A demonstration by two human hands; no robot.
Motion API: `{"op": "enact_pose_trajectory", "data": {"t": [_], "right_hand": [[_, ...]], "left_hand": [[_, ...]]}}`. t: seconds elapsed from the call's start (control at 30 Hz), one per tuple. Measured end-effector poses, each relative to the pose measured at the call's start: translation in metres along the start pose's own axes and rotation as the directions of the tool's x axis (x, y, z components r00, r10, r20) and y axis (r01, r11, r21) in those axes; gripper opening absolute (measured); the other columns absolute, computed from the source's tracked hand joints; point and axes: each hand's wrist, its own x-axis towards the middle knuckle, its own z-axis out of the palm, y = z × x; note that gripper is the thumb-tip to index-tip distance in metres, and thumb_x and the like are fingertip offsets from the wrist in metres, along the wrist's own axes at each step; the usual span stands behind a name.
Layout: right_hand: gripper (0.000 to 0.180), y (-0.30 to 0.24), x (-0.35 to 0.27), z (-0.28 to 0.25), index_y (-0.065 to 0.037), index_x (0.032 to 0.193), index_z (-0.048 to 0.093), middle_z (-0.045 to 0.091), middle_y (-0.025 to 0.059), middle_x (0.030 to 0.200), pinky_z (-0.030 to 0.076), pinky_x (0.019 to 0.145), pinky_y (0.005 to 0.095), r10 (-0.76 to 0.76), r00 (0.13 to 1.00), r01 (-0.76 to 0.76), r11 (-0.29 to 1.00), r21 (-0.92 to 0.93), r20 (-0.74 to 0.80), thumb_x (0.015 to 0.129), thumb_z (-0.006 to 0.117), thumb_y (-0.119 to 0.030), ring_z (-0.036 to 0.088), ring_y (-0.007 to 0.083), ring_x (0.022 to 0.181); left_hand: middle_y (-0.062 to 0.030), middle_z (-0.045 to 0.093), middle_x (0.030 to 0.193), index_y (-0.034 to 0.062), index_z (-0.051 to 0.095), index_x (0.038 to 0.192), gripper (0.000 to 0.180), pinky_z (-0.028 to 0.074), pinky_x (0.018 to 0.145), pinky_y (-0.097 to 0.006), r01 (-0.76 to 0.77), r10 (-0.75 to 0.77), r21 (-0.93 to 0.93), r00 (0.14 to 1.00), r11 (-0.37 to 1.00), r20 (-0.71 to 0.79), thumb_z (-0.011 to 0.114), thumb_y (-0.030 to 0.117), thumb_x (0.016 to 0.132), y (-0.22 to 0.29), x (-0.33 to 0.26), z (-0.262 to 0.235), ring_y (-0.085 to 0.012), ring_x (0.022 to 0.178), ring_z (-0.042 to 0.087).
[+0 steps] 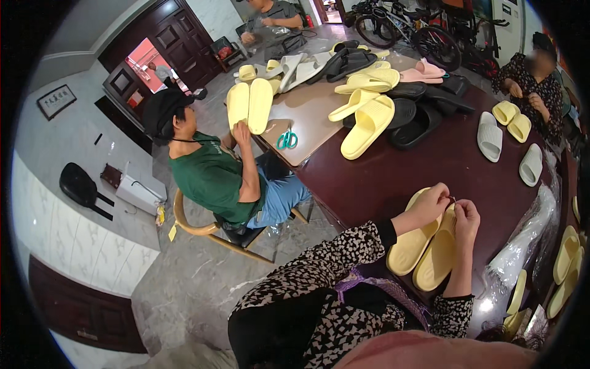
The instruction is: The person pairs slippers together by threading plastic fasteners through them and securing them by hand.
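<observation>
A pair of pale yellow slippers (437,259) lies side by side in front of me, toes toward my body, on the dark red table (344,190). Over their far ends, my left hand (429,206) and my right hand (466,226) meet with fingertips pinched. Between the fingertips is something small, thin and dark, too tiny to name. The right wrist rests along the outer edge of the right slipper, and the left hand partly covers the left one.
Piled yellow, black, white and pink slippers (370,126) cover the table's far side. Teal-handled scissors (287,140) lie at left, near a person in green (209,169) holding yellow slippers (249,107). Grey slippers (490,138) and clear plastic wrap (522,237) are at right. Other people sit around the table.
</observation>
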Motion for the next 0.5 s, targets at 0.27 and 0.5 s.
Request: {"op": "enact_pose_trajectory", "data": {"t": [0.27,0.5], "right_hand": [[0.004,-0.007,-0.003,0.001,-0.002,0.087,0.061,0.054,-0.0051,0.074,0.038,0.058,0.0186,0.007,1.000,-0.007,1.000,0.024,0.007,0.087,0.057,-0.001,0.045,0.0030,0.066],[0.004,-0.015,-0.006,0.001,-0.002,0.087,0.062,0.054,-0.0053,0.073,0.036,0.055,0.0187,0.052,0.999,-0.052,0.998,0.036,-0.003,0.087,0.058,-0.002,0.044,0.0022,0.064]], "left_hand": [[-0.0105,0.061,0.074,-0.0017,0.061,0.088,0.014,0.046,0.060,-0.030,-0.058,0.052,-0.119,0.997,0.991,-0.049,0.061,0.010,0.082,-0.005,0.007,0.005,-0.0171,0.066,0.059],[-0.0093,0.062,0.076,0.0001,0.063,0.086,0.011,0.045,0.060,-0.027,-0.203,0.208,0.044,0.966,0.978,-0.152,0.061,0.010,0.082,-0.006,0.008,0.008,-0.0144,0.068,0.058]]}}
